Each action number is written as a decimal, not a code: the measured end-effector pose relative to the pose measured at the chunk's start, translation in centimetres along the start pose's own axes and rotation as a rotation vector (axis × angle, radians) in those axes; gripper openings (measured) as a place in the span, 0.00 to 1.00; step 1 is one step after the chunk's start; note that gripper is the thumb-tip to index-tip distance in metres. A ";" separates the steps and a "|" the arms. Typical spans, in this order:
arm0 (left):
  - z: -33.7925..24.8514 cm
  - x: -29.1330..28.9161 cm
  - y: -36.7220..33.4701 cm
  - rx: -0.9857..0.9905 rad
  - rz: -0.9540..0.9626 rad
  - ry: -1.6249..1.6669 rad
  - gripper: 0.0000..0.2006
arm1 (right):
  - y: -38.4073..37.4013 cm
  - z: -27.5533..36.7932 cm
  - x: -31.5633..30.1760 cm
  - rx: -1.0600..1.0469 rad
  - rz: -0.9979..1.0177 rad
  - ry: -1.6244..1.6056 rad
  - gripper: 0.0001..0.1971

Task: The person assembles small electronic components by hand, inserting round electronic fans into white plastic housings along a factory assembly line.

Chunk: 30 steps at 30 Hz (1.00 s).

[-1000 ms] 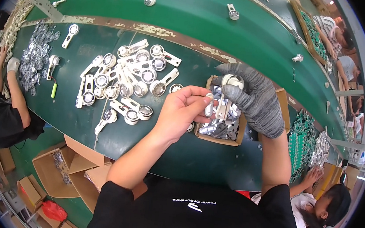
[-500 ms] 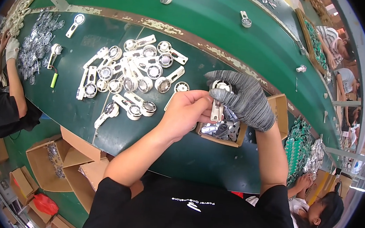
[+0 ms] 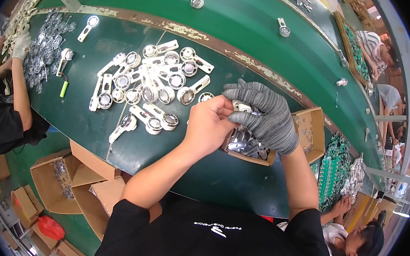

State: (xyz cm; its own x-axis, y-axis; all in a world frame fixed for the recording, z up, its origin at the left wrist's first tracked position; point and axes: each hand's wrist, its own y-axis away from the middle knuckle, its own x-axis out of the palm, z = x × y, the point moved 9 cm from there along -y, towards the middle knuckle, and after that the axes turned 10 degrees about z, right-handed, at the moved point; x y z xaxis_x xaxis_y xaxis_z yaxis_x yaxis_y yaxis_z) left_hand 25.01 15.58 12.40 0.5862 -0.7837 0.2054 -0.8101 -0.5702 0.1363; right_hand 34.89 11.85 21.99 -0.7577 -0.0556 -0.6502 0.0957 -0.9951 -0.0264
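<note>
Far left, on the green table [image 3: 200,174]: clear parts [image 3: 47,46], heaped near a co-worker's gloved hand [image 3: 21,46]. Left of centre: cluster of white round-headed units [image 3: 151,82]. Centre: bare left hand [image 3: 207,124], thumb and fingers drawn together at the left edge of a white piece [image 3: 242,107]; whether gripping or merely touching, impossible to tell. White piece just right of these fingertips, above the parts carton [image 3: 251,159], grasped in the curled fingers of the gloved right hand [image 3: 268,115]; both hands close to it, the right enclosing more. Long axis of the white piece: not readable, most of its length hidden by glove and bare fingers. Parts carton: silver parts inside, upper portion covered by the hands. Farther right: second carton [image 3: 319,130], partly behind the glove; then green boards [image 3: 333,165], single outlines indistinct.
</note>
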 end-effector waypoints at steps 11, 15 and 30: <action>-6.4 0.3 1.7 0.415 -0.152 -0.373 0.11 | 2.3 -0.7 -0.4 -0.093 -0.260 -0.530 0.25; -5.9 0.3 1.7 0.436 -0.101 -0.402 0.13 | 2.0 0.2 -0.2 -0.159 -0.190 -0.364 0.23; -9.5 2.7 3.7 0.671 -0.212 -0.698 0.11 | 4.3 2.3 -2.0 -0.324 -0.365 -0.523 0.29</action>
State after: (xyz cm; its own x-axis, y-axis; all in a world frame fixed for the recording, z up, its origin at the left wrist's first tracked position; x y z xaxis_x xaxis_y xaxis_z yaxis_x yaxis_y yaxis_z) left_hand 23.50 13.64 22.67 0.7676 -0.4957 -0.4063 -0.6404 -0.5679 -0.5171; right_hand 35.36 7.51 24.96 -0.9804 0.1638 -0.1094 -0.0981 -0.8877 -0.4498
